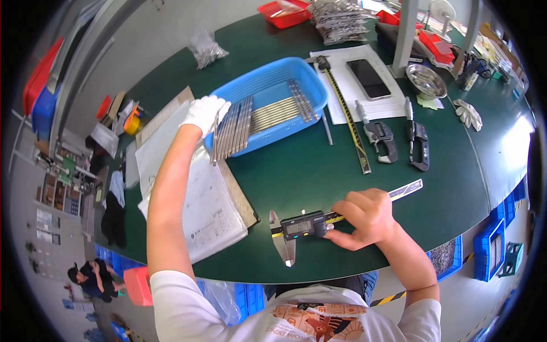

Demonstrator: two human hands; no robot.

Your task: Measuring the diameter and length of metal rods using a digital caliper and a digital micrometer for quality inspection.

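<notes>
I am watching the left hand (205, 112), wearing a white glove, closing its fingers around one slim metal rod (215, 139) at the near-left rim of the blue basket (268, 74). The rod is hanging down from that grip, its lower end just over the open paper binder (199, 211). More rods (256, 117) are lying side by side just right of the glove. I judge the lift is going best if the rod is coming out alone, clear of its neighbours.

Further right, the bare right hand (367, 219) is pinching the beam of a digital caliper (305, 225) lying on the green table (319, 171), thumb and fingers pressed together on it. The caliper's jaws, left of this grip, are pointing toward me; I cannot tell their gap.
</notes>
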